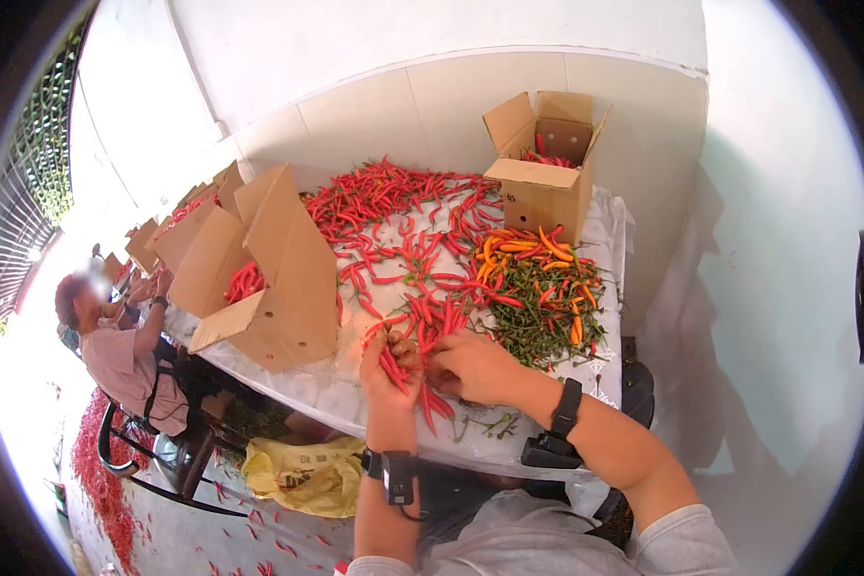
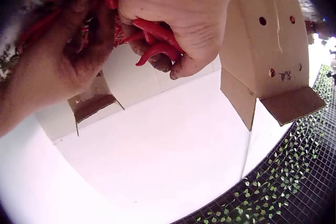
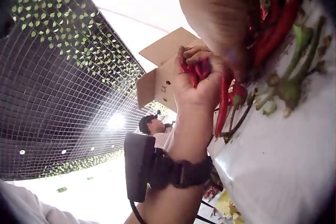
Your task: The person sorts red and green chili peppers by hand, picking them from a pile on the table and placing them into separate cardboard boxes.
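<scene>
My left hand [image 1: 391,372] grips several red chili peppers [image 2: 157,37] in its curled fingers, their pointed ends sticking out beside the thumb. Close to its right, my right hand [image 1: 480,367] has bent fingers low over loose red chilies [image 1: 437,317] on the white-covered table [image 1: 355,408]. In the right wrist view, chilies with green stems [image 3: 278,29] lie right by the right fingertips, which are partly hidden; I cannot tell whether they pinch one. Cut-off green stems [image 1: 494,424] lie at the near table edge, below the right hand.
A green stem heap [image 1: 547,322] with orange chilies [image 1: 523,248] lies at right, before an open cardboard box [image 1: 542,197]. A large red chili pile [image 1: 384,197] spreads behind. Another open box [image 1: 293,278] stands at left. A seated person [image 1: 130,355] works farther left; a yellow bag [image 1: 302,475] sits below.
</scene>
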Available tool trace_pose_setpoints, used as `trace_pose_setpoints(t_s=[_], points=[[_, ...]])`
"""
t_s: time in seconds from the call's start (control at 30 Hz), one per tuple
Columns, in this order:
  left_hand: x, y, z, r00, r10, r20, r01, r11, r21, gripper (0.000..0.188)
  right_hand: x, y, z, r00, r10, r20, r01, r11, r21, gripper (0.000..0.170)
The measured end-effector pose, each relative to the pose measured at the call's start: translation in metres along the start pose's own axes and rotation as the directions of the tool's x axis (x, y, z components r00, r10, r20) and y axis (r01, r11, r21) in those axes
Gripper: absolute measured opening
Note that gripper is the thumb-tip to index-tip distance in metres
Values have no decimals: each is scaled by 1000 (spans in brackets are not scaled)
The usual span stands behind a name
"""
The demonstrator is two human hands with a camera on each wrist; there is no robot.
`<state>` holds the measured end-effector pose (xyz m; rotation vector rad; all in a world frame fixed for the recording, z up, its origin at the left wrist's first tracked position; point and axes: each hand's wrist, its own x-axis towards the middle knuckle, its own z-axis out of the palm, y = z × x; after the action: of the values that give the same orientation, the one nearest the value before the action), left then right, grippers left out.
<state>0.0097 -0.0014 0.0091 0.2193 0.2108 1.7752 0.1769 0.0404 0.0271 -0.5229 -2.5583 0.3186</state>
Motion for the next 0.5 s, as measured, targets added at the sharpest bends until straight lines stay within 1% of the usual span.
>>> trace_pose_setpoints(t_s=[0.1,0.2,0.23,0.27,0.3,0.37,0.4,0.47,0.5], points=[[0,0,0,1000,-1,8,1,1000,-10,11,0,6,-2,999,34,-25,-35,998,-59,25],[1,0,-1,1000,9,-21,-9,1000,-5,12,2,6,-6,981,96,-168,-74,988,135,19],[1,0,0,999,13,-37,-13,1000,5,12,4,3,-10,966,160,-203,-107,962,252,18],[1,0,0,998,19,-53,-18,1000,14,13,6,0,-15,946,227,-230,-131,921,367,17],[0,-1,3,997,28,-75,-23,998,67,13,8,-3,-17,923,293,-247,-148,866,477,16],[-3,-4,9,992,50,-119,-29,985,172,15,11,-2,-13,867,369,-335,-89,776,624,14],[-4,-3,7,995,34,-99,-13,977,211,15,12,-2,-12,832,412,-371,-51,723,689,14],[-3,-3,2,998,0,-61,17,957,288,16,11,-1,-17,845,475,-244,-119,614,780,14],[-1,-4,1,997,44,-69,-16,933,358,17,11,0,-19,848,499,-177,-155,554,818,14]])
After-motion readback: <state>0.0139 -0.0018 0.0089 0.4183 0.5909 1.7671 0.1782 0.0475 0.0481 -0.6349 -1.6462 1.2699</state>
